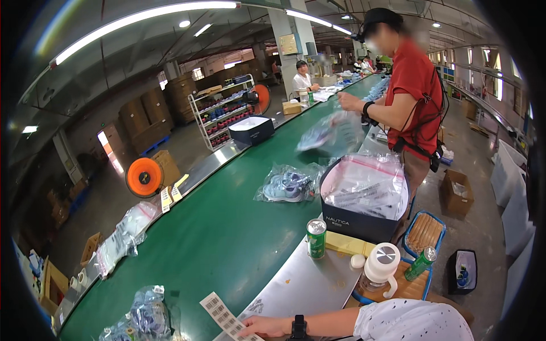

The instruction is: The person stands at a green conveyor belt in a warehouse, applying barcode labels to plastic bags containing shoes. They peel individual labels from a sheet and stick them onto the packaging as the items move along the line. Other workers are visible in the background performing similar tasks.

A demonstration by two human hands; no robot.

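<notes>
Jutting from right hand (257, 327), 1 label sheet (218, 311).

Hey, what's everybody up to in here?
The camera wearer's right hand holds a strip of printed labels; the left hand is out of view. Across the way, a co-worker in red handles a blurred clear bag. Bagged blue shoes lie on the long green surface, beside a dark box full of clear bags.

A ceiling tube (138, 18) glares brightly; fisheye edges curve darkly.
</notes>
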